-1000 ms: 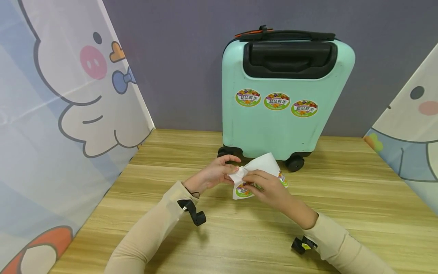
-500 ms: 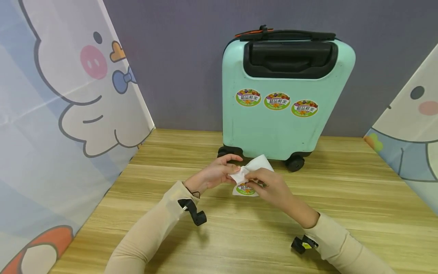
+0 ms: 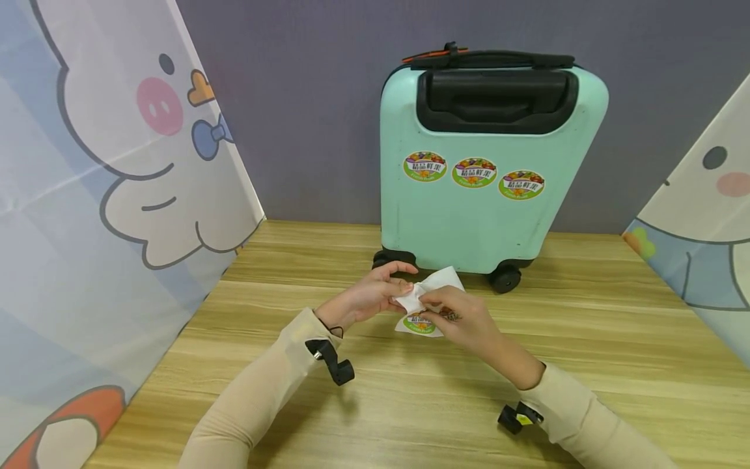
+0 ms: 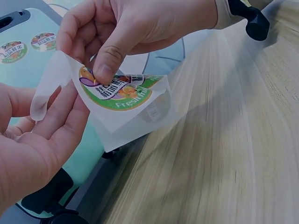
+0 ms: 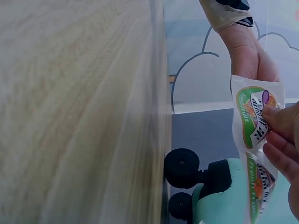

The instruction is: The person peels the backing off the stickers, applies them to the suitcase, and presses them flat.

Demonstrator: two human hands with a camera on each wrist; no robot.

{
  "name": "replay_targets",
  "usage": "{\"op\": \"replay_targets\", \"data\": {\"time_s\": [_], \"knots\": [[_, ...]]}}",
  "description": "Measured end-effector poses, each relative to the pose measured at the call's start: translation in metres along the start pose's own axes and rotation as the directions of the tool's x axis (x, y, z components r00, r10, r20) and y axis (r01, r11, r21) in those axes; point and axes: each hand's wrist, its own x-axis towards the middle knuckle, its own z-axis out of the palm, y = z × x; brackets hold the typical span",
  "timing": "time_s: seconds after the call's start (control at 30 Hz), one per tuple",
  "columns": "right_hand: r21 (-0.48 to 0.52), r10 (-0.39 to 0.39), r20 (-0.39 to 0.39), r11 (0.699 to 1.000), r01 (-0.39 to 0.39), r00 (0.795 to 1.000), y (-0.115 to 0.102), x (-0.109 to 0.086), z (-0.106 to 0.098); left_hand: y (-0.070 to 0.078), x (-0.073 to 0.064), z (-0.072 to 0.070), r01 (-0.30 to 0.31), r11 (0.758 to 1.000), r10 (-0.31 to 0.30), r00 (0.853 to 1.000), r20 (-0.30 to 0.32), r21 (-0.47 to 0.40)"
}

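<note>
A white sheet of fruit stickers [image 3: 448,277] is held up between both hands in front of a mint suitcase [image 3: 463,228]. Its left end is folded over and pinched by my left hand [image 3: 375,293], thumb on top. My right hand [image 3: 465,316] pinches the sheet near its middle. In the left wrist view, the right thumb [image 4: 106,70] presses at the upper edge of a round green-rimmed sticker [image 4: 124,99]. From the right wrist view, that sticker [image 5: 250,112] shows with another sticker [image 5: 259,186] below it, partly bent away.
Three matching oval stickers [image 3: 474,172] run in a row across the suitcase front. The suitcase stands on black wheels [image 3: 505,279] at the back of a wood-grain table [image 3: 328,417]. A grey wall [image 3: 305,117] and cartoon-printed panels [image 3: 117,215] border the table.
The sheet has tipped and folded, so less of its right side shows. My right fingers have shifted slightly along it; my left hand is nearly still.
</note>
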Motion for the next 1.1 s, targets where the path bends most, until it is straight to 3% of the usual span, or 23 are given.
{"op": "replay_targets", "data": {"time_s": [0.43,0.77,0.93,1.1], "knots": [[0.026,-0.037,0.029,0.999,0.036,0.999,0.0032,-0.0006,0.0015,-0.0014,-0.0005,0.002,0.005,1.0,-0.005,1.0,0.022,-0.006],[-0.011,-0.012,0.07,1.0,0.013,0.997,0.0043,-0.0002,-0.0054,-0.0022,0.0001,0.0023,0.005,1.0,-0.004,0.999,-0.046,0.019],[-0.076,0.03,0.033,0.997,-0.028,0.999,0.0045,-0.0003,-0.0064,-0.0025,-0.0046,0.0029,-0.071,0.995,0.075,0.996,-0.047,0.069],[-0.115,0.089,0.013,0.99,-0.087,0.996,0.0042,-0.0003,-0.0067,-0.006,-0.0072,0.0083,-0.188,0.972,0.199,0.977,-0.073,0.143]]}}
